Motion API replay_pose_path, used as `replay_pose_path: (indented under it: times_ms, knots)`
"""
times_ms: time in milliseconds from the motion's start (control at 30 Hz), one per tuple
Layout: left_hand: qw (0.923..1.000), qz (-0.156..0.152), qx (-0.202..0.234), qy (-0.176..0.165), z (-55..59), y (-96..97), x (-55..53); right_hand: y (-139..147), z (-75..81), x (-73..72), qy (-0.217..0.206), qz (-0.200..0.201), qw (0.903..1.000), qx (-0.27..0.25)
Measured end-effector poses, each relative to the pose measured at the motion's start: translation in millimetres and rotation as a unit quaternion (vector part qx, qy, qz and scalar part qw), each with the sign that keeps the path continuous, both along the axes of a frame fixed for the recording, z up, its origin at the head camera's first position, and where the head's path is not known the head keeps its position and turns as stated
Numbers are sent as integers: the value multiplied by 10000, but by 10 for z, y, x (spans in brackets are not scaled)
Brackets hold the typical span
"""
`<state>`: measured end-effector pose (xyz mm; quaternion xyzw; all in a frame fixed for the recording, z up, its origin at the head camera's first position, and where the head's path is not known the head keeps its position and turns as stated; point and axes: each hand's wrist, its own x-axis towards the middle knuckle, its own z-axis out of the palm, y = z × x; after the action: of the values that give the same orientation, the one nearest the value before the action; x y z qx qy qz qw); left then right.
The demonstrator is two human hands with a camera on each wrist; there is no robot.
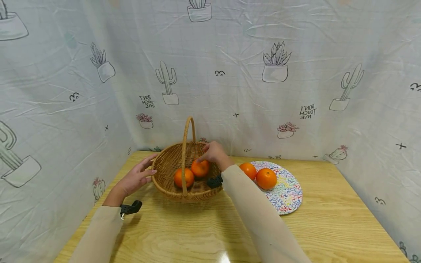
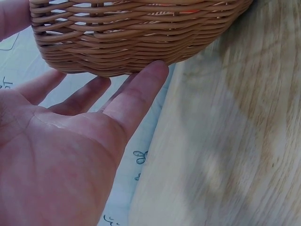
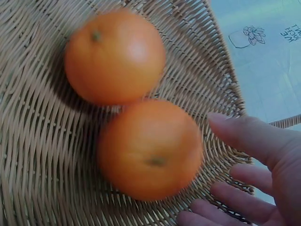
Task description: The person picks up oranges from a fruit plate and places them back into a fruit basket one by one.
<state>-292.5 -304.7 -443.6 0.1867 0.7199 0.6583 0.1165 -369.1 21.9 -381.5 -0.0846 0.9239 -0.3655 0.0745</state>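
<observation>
A wicker basket (image 1: 171, 155) with an arched handle stands on the table, two oranges inside it. My left hand (image 1: 136, 179) touches the basket's left side; in the left wrist view its fingers (image 2: 141, 89) lie extended against the outer weave. My right hand (image 1: 215, 152) is over the basket's right part, beside the farther orange (image 1: 200, 168). In the right wrist view its fingers and thumb are spread, with a gap between them and the nearest orange (image 3: 150, 150). The other orange (image 1: 188, 178) touches that one, partly behind the handle.
Right of the basket lies a round plate with a colourful squiggle pattern (image 1: 289, 191). Two oranges (image 1: 266, 178) are on it, one partly hidden by my right sleeve (image 1: 256, 208). Patterned cloth (image 1: 230, 95) hangs behind and at both sides of the wooden table (image 1: 184, 233).
</observation>
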Motion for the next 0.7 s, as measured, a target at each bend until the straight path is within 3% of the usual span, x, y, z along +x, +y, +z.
replay_pose_path:
  times_ms: [333, 700]
  knots:
    - [10000, 8, -2, 4, -26, -2, 4, 58, 44, 69, -21, 307, 9994, 162]
    - [10000, 11, 16, -15, -10, 4, 6, 241, 160, 119, 26, 545, 9984, -171]
